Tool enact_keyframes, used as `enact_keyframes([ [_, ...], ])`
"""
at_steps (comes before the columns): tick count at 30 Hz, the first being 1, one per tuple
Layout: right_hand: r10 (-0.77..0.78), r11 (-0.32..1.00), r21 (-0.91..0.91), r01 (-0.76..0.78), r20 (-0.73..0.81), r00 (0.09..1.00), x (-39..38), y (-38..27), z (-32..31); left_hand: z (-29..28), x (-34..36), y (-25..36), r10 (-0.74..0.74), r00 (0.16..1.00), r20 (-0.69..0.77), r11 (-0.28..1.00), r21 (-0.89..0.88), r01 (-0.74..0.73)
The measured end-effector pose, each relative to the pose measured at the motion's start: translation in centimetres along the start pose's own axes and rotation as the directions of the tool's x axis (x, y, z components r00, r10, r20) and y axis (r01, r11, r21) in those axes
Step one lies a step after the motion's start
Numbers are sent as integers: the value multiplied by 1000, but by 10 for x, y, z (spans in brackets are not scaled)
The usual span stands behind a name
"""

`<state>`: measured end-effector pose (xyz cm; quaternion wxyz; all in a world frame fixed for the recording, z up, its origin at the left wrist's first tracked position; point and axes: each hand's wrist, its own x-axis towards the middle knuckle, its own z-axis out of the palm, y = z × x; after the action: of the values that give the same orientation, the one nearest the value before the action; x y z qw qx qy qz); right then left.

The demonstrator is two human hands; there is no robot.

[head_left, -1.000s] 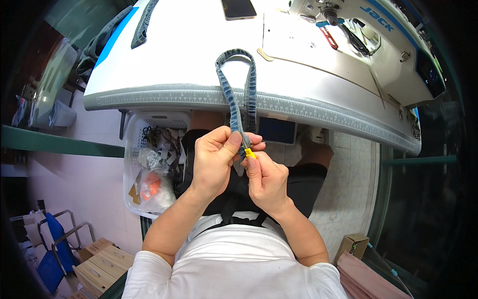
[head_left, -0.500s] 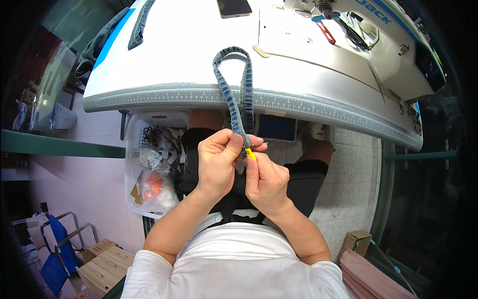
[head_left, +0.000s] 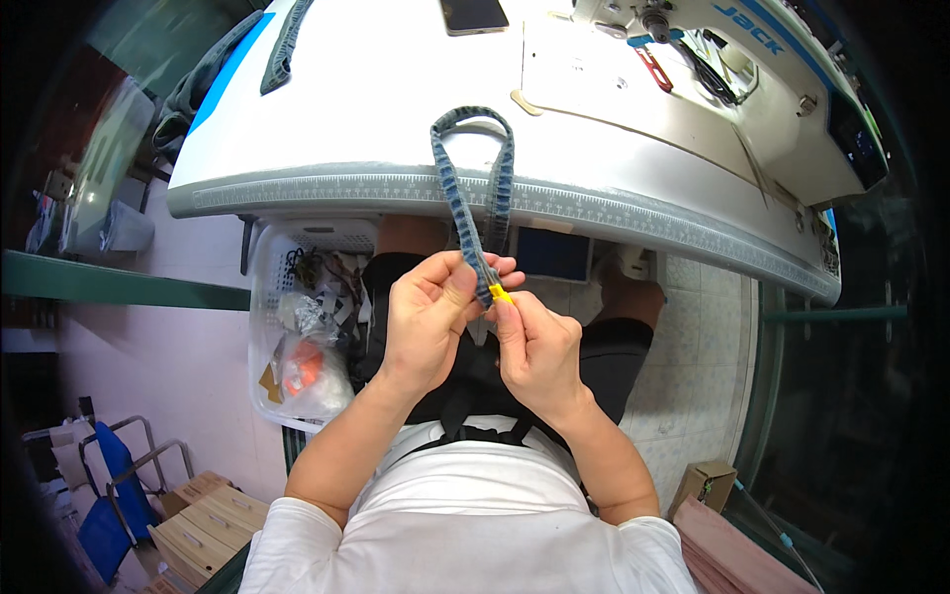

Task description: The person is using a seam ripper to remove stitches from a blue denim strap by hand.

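My left hand (head_left: 424, 327) is closed on a blue-grey denim strip (head_left: 450, 178), pinching its lower end between thumb and fingers. The strip forms a long loop that rests over the table's front edge onto the white top. My right hand (head_left: 539, 351) is closed on a small yellow-handled tool (head_left: 500, 294), held against the strip just beside my left thumb. The tool's tip is too small to make out against the fabric.
A white sewing machine (head_left: 762, 109) stands on the table (head_left: 336, 109) at right, near red-handled tool (head_left: 653, 71) and dark phone (head_left: 473, 14). Another denim strip (head_left: 285, 49) lies at left. Below are a white basket (head_left: 262, 346), my legs and wooden drawers (head_left: 213, 525).
My right hand has shifted slightly rightward with the yellow tool, and the top of the denim loop sits a little lower and further right. Both hands keep their grips.
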<state>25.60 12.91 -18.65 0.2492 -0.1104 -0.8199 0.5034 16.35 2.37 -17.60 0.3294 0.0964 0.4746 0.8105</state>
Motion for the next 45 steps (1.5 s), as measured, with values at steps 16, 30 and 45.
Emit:
enact_keyframes([
  [16, -167, 967, -213, 141, -109, 980, -13, 10, 10, 1, 5, -17, 89, 996, 22, 996, 26, -89],
  [30, -93, 993, -75, 88, -63, 994, 1, 4, 4, -2, 3, 1, 42, 999, 20, 998, 49, -43],
  [45, 30, 1000, 7, -29, -73, 997, -9, -3, 7, -10, 8, -5, 214, 977, 21, 960, 183, -214],
])
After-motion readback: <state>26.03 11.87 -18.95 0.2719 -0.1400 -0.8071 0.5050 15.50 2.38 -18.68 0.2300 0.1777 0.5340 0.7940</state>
